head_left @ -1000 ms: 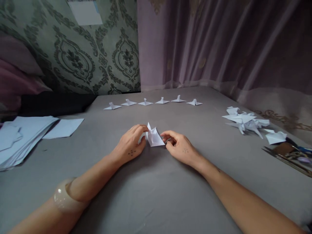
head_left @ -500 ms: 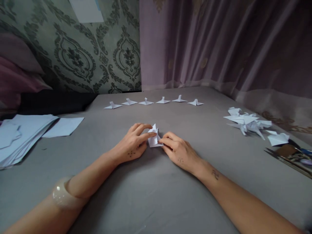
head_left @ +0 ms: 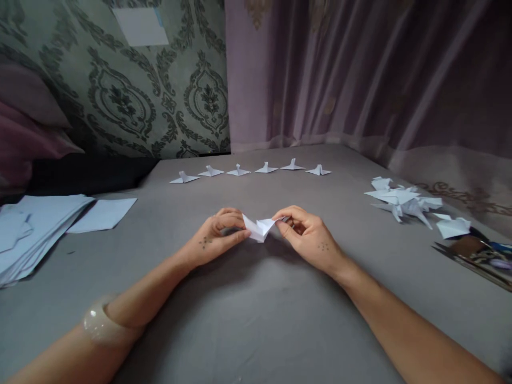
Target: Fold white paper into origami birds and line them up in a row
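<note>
A small folded piece of white paper (head_left: 261,229) is held between both hands at the middle of the grey surface. My left hand (head_left: 218,234) pinches its left side between thumb and fingers. On the opposite side, my right hand (head_left: 306,229) grips the right point of the paper with thumb and forefinger. The paper dips in a V between them, with a raised fold at its centre. Beyond the hands, several white folded-paper figures (head_left: 238,170) stand spaced in a row with flat points to each side.
A stack of white sheets (head_left: 52,218) lies at the left, with a smaller sheet (head_left: 106,214) beside it. More folded paper pieces (head_left: 404,198) are heaped at the right. Nearer, a tray (head_left: 476,258) holds scissors and small items. A patterned wall and curtain (head_left: 288,80) border the back.
My hands have moved a little apart, and the right one rose slightly. The folded paper, earlier upright and narrow, is now spread sideways between them.
</note>
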`<state>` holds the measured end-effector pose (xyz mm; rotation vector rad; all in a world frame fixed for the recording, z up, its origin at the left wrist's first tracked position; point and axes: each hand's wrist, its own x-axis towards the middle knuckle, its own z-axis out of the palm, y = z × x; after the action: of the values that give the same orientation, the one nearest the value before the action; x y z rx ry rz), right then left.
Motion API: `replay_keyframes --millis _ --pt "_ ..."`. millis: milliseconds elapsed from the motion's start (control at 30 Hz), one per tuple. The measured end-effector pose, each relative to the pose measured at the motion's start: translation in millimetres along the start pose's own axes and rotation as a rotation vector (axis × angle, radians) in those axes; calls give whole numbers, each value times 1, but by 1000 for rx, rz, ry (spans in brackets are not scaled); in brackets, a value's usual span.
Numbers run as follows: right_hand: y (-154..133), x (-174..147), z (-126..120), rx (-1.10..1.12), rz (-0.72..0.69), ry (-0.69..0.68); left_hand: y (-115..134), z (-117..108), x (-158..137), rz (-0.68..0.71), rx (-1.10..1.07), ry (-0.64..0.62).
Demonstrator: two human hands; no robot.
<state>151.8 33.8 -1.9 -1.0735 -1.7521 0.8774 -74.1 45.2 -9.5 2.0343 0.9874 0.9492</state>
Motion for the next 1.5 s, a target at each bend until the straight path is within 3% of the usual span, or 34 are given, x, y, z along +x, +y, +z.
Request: replay_keyframes --millis 200,333,467,600,700,867,1100,1233,1500 --pt "-7 2 -8 335 177 46 15 12 -1 -390 -690 193" --pt "-8 1 -5 412 220 82 20 22 2 -440 -936 283" --pt "-9 -1 0 305 251 132 19 25 2 -474 -847 428" --pt "-10 -6 6 264 356 26 22 29 -2 -397 -501 584" --pt "-12 -9 11 321 460 -83 25 33 -5 -314 -315 567" --pt "-12 -11 13 399 478 -90 27 35 -7 -263 -157 452" --pt "-10 -10 9 469 492 -99 33 36 -5 -365 -404 420" --pt "-8 -9 10 411 500 -14 36 38 -6 -379 -560 393" --pt "-14 -10 13 409 455 74 42 40 -5 -348 -531 467"
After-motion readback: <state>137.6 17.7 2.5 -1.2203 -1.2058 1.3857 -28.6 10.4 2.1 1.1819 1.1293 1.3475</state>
